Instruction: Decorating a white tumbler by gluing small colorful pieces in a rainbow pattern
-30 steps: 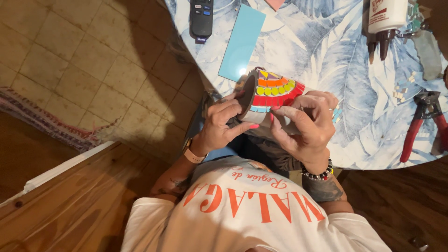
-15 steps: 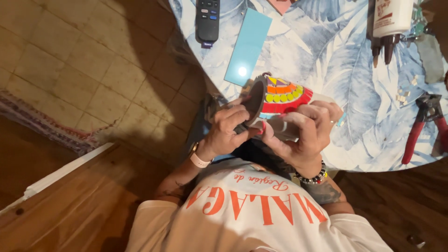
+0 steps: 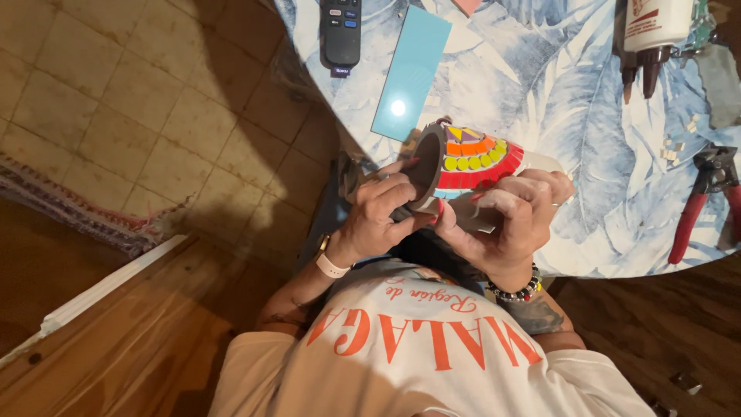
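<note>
Grey clay shows on the bare part of a pot [image 3: 455,174] that both hands hold tilted on its side over the near edge of the desk [image 3: 587,116], mouth turned toward the left hand. Bands of small coloured tiles, yellow dots over orange and red strips, cover its upper flank, and that decorated side faces up toward the camera, which seems to be why it is held at this slant: the worked surface stays in sight. The left hand [image 3: 382,216] is closed on the rim and base side, thumb against the mouth, steadying it; the right hand [image 3: 509,220] is wrapped around the undecorated lower wall, fingers curled on top, so the two hands are close together, both clamped on the pot. It hangs in the air just above the person's lap, not resting on the desk. Well apart from it on the leaf-printed cloth lie a long pale blue tile [image 3: 411,71], a black remote [image 3: 341,35] beside that, a white glue bottle [image 3: 652,31] with dark nozzles at the far edge, red-handled nippers [image 3: 698,201] at the right, and a scatter of tiny pale chips [image 3: 679,139] between bottle and nippers, all within reach of the right hand. Below are a tiled floor [image 3: 116,100] and wooden boards.
</note>
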